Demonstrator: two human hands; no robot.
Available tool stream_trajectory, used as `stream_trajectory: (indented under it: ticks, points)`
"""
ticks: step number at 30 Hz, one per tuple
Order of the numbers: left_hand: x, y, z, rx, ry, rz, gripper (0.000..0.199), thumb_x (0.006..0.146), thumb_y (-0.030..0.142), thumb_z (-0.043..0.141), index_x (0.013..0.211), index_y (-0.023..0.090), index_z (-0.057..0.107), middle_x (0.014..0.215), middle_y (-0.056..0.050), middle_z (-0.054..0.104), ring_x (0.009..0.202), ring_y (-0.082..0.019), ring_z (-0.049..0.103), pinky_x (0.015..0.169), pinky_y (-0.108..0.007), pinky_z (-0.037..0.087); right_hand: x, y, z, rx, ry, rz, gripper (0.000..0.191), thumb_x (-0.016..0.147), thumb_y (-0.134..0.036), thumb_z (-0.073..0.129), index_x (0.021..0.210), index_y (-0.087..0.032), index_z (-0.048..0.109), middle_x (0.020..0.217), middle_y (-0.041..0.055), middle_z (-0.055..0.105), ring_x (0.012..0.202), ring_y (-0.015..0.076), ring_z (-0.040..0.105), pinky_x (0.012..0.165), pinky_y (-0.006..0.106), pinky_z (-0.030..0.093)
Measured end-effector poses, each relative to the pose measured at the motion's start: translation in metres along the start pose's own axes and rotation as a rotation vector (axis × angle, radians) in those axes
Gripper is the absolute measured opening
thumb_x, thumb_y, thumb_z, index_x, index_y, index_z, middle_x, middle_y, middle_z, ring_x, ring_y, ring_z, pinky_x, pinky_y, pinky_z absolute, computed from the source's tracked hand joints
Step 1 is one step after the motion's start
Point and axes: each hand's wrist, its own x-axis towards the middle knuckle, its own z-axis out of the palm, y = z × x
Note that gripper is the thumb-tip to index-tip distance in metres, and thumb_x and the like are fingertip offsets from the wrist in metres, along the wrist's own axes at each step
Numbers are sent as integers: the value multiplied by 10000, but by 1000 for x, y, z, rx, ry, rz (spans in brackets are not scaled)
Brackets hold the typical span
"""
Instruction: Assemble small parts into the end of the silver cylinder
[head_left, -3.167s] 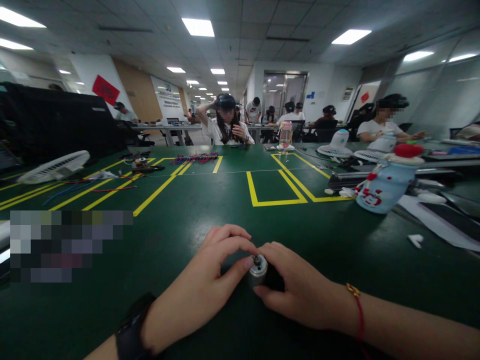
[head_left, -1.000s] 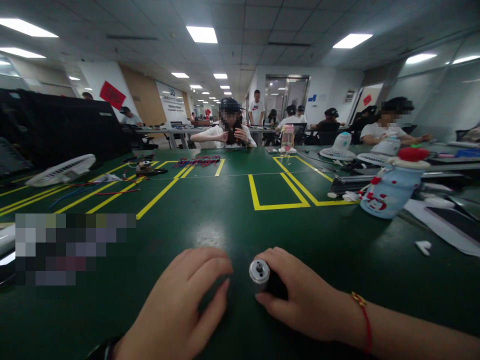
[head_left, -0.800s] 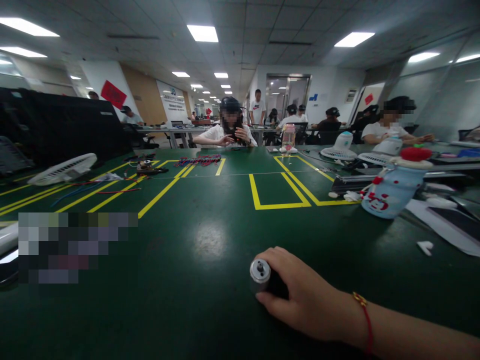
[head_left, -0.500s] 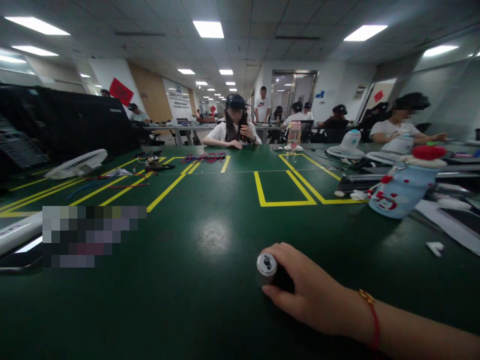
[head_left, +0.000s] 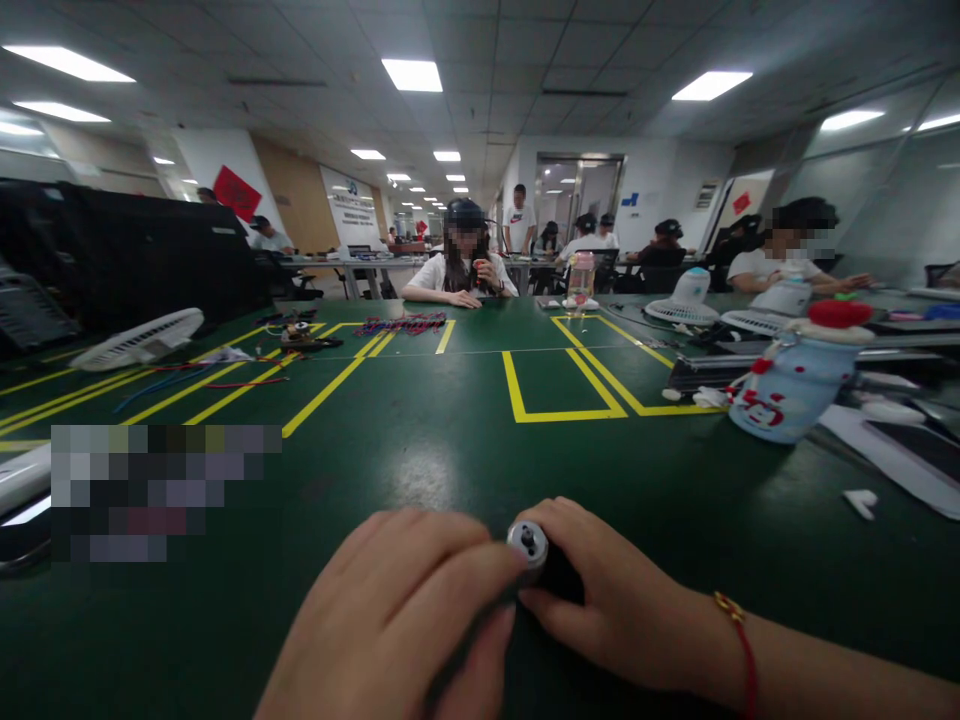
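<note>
My right hand (head_left: 607, 590) rests on the green table, its thumb and fingers wrapped round a small silver cylindrical motor (head_left: 528, 541). The motor stands upright, with a short shaft and dark holes in its top face. Close against its left side is my left hand (head_left: 397, 610), large in the foreground, with fingers curled and thumb below. A dark strip shows between that thumb and the forefinger; I cannot tell whether it is a thing or a shadow. The left fingertips reach the motor's rim, seemingly touching it.
The green table (head_left: 390, 400) carries yellow tape outlines (head_left: 566, 416). To the right stand a blue bottle (head_left: 784, 390) with a red lid and a small white piece (head_left: 859, 503). Wires (head_left: 405, 323) and a white fan (head_left: 142, 340) lie farther left. A person (head_left: 465, 265) sits opposite.
My left hand has come into view from below and reached the motor's left side. The right hand keeps its hold on the motor. The view has tilted slightly.
</note>
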Motion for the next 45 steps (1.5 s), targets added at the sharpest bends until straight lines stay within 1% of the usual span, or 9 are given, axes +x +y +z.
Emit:
stream_trajectory:
  ticks: [4,6,9,12,16,25,36,41,45]
  points:
    - [56,9,0,-158,-220,-113,280,869,175,621,1123,293,626,1090,-4,647,1023,-213,594,910,-364,478,0,1,1,5,-1,-6,296,784,-154,627,1064,-203,546,1017,42,593,896,211,506,793,365,413]
    - [65,7,4,-284,-267,-167,236,864,175,623,1074,279,651,1038,0,653,982,-201,604,894,-355,474,1,1,0,2,-8,2,302,784,-163,628,1073,-199,546,1018,42,589,898,210,505,795,364,413]
    - [64,-1,10,-447,-296,-210,207,864,205,625,1057,257,679,1002,-18,643,929,-197,606,850,-344,475,2,-1,-1,-5,-28,17,287,784,-175,630,1060,-195,551,1001,39,588,884,206,502,785,359,413]
    - [63,-5,14,-537,-290,-230,164,874,257,625,1017,229,699,961,-27,632,863,-186,601,788,-322,475,2,-2,-2,-8,-40,21,258,787,-180,627,1033,-190,549,993,39,590,880,203,502,783,358,413]
    - [66,-4,15,-533,-289,-278,154,886,282,628,1009,222,698,900,-14,641,802,-169,591,735,-295,463,3,-2,-2,6,-40,31,259,787,-178,624,1034,-191,550,989,43,589,876,205,504,770,354,416]
    - [55,-7,19,-583,-260,-286,147,882,253,622,1018,235,675,963,-22,648,821,-174,585,750,-304,471,4,-4,-3,49,-42,30,272,752,-126,607,1010,-200,565,975,37,590,876,202,515,776,351,418]
    - [57,-2,22,-537,-232,-298,118,894,267,591,941,213,685,940,-29,653,816,-185,597,750,-318,472,2,-3,-1,25,-38,9,260,764,-138,604,1012,-198,553,980,39,583,888,206,511,786,358,423]
    - [59,0,27,-517,-161,-317,124,892,300,609,882,202,684,862,-23,646,769,-179,584,720,-312,469,2,-1,0,40,-15,6,264,760,-123,605,1006,-200,546,988,40,581,891,202,513,796,352,419]
    - [61,-5,19,-574,-57,-354,160,880,354,621,892,205,680,838,-21,631,776,-188,600,709,-309,482,1,-1,-1,61,-7,8,278,760,-126,621,1012,-210,542,985,26,585,875,191,514,784,337,414]
